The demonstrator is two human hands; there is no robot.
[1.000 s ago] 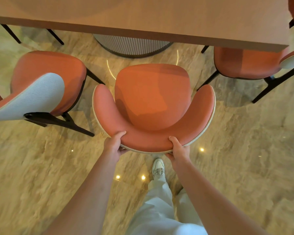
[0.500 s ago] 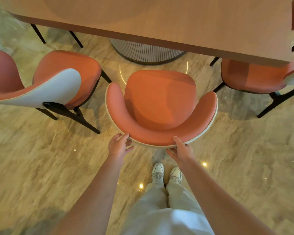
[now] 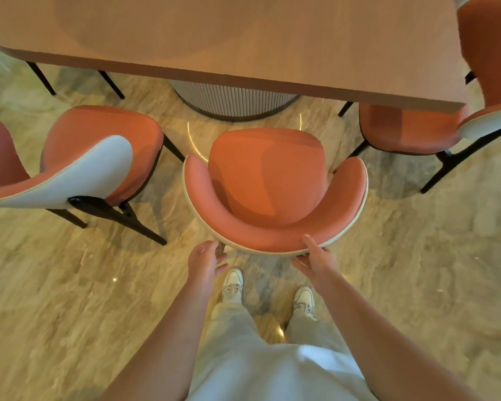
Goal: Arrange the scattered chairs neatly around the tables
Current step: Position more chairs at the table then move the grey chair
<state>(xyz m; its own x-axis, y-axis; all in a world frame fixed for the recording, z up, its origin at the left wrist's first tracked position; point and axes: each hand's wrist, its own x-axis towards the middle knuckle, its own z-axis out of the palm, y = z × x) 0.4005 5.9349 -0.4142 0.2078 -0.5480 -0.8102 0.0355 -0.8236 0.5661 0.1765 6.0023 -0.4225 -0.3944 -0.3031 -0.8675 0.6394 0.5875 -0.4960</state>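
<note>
Standing askew at far left: side chair point(image 3: 78, 160), turned partly away from the table point(image 3: 243, 33). Left hand point(image 3: 204, 260): released, fingers loose, just off the backrest. Centre chair point(image 3: 268, 192): squared to the table edge, seat short of it. Right hand point(image 3: 315, 260): thumb on the backrest rim, fingers beneath, lightly grasping. Step judged: finishing this placement. Next: the left chair likely needs turning and pushing in.
</note>
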